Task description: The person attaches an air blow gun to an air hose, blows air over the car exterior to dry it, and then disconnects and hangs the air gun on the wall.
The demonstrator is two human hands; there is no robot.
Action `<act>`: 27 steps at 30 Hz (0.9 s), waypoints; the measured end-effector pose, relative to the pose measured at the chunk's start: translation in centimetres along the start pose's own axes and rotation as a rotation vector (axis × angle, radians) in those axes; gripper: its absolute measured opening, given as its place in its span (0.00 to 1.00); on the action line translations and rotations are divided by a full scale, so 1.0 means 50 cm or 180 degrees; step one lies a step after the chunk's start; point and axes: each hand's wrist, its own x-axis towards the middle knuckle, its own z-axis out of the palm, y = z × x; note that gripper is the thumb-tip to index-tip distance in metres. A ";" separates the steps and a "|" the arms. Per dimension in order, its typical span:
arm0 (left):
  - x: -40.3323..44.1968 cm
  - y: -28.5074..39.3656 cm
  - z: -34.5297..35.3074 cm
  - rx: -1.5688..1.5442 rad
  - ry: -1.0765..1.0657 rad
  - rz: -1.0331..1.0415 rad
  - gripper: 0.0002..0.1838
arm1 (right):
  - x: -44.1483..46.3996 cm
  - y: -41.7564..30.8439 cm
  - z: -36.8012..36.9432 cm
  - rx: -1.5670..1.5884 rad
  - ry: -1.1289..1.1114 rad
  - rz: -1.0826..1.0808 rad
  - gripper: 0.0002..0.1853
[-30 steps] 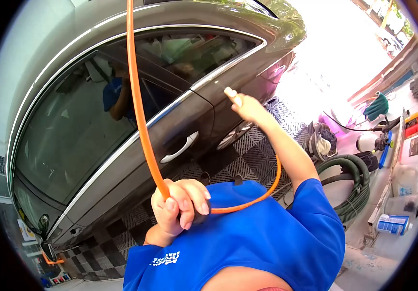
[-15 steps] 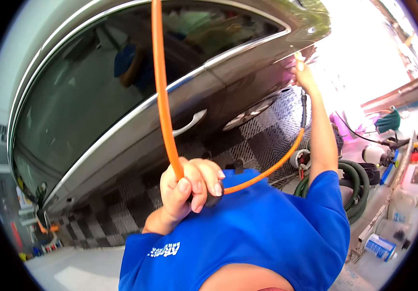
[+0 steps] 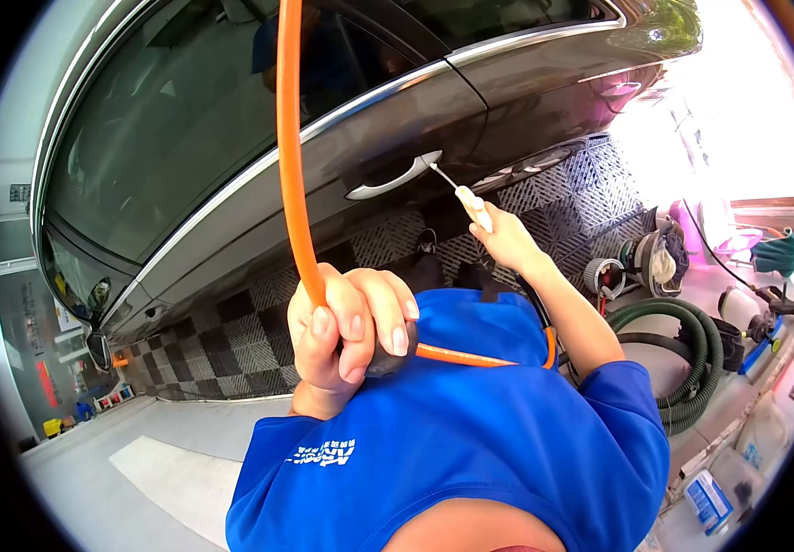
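Observation:
My left hand point(image 3: 351, 322) is closed around an orange air hose point(image 3: 292, 156), with a dark rounded piece point(image 3: 391, 357) showing beside the fingers. The hose runs up out of view on one side and across the front of my blue shirt on the other. My right hand point(image 3: 507, 239) grips a cream-coloured air blow gun point(image 3: 473, 206), whose black hose end hangs below the wrist. Its thin nozzle reaches the rear end of the silver door handle point(image 3: 395, 180) on a dark car point(image 3: 388, 120); whether the tip touches is unclear.
Black and grey tiles point(image 3: 388, 241) cover the floor by the car. To the right lie a coiled green hose point(image 3: 712, 350), a spray bottle point(image 3: 737, 304) and a blue-and-white can point(image 3: 708, 501) near a ledge. The car's side mirror point(image 3: 98, 348) juts out at left.
My right hand has come down from the car's rear to the door handle, bringing the blow gun into clear view. My left hand keeps hold of the hose. The view has shifted.

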 end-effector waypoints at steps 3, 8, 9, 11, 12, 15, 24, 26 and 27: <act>-0.004 0.007 -0.001 -0.0015 0.0112 0.0067 0.11 | 0.008 -0.016 0.007 -0.0109 -0.0061 0.0036 0.19; -0.004 0.006 0.001 0.0102 0.0147 0.0086 0.11 | 0.016 -0.045 0.059 -0.0198 -0.0436 -0.0302 0.19; -0.003 0.003 0.003 0.0109 0.0127 0.0093 0.11 | 0.024 -0.051 0.081 -0.0212 -0.0442 -0.0409 0.19; 0.000 0.003 0.009 0.0135 0.0042 0.0106 0.11 | 0.041 -0.066 0.113 -0.0259 -0.0609 -0.0483 0.18; 0.001 0.002 0.013 0.0177 0.0037 0.0122 0.11 | 0.045 -0.072 0.123 -0.0290 -0.0667 -0.0513 0.18; 0.003 -0.002 0.024 0.0227 0.0117 0.0106 0.11 | 0.040 -0.056 0.131 -0.0206 -0.0712 -0.0547 0.17; 0.031 -0.094 0.097 0.0132 -0.0115 -0.0006 0.12 | -0.005 0.037 -0.024 -0.0287 -0.0158 0.0003 0.17; 0.039 -0.122 0.127 0.0011 -0.0093 -0.0028 0.11 | -0.012 0.061 -0.050 -0.0237 0.0028 -0.0045 0.17; 0.044 -0.136 0.139 -0.0043 -0.0119 -0.0047 0.11 | -0.020 0.081 -0.058 -0.0106 0.0145 -0.0103 0.17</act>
